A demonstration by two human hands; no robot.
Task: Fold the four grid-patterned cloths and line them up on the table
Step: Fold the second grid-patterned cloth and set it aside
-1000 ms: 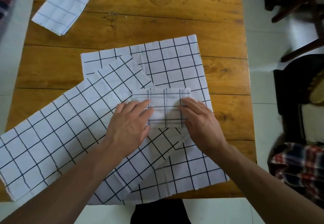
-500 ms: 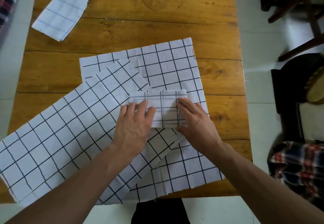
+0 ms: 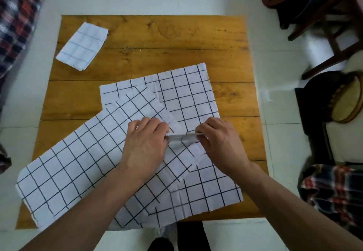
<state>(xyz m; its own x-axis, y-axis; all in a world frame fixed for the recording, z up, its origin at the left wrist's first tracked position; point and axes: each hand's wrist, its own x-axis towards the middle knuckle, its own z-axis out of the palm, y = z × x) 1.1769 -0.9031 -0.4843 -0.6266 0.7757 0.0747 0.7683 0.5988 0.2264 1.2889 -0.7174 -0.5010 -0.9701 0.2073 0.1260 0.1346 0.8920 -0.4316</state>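
White grid cloth, folded small [image 3: 183,137], is pinched edge-on between both your hands at frame centre, lifted just off the two open cloths beneath. Left hand [image 3: 146,146] grips its left end, fingers curled; right hand [image 3: 220,142] grips the right end the same way. Slanted open cloth [image 3: 78,162] runs to the lower left; square open cloth [image 3: 188,93] lies under it, centre right. One finished folded cloth [image 3: 83,46] sits at the upper left of the wooden desk [image 3: 176,40].

Risk, as judged: the layers could slip apart if either pinch loosens. Dragging low could snag and rumple the open cloths. The lower-left corner already overhangs the desk edge and may slide off.
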